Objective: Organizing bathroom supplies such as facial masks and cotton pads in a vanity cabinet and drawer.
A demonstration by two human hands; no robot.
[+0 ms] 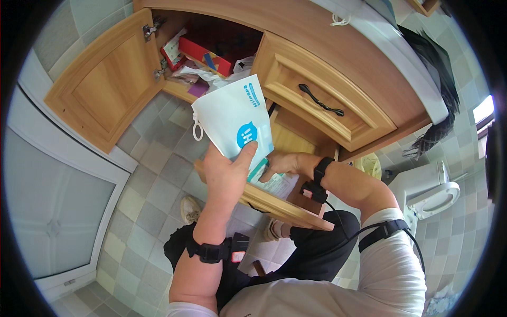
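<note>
My left hand grips the lower end of a white drawstring pouch, thumb across its front. The pouch bears blue printing, and a white cord loop hangs from its left side. Inside the pulled-out wooden drawer, my right hand is on a teal-and-white packet, its thumb over the face. The pouch hides part of the packet and some of my right fingertips. A clear plastic wrapping lies beside the packet in the drawer.
Left of the drawer, a cabinet door stands open. A red box and plastic bags sit inside the cabinet. A closed drawer front overhangs on the right. Further right are a lined waste bin and a toilet.
</note>
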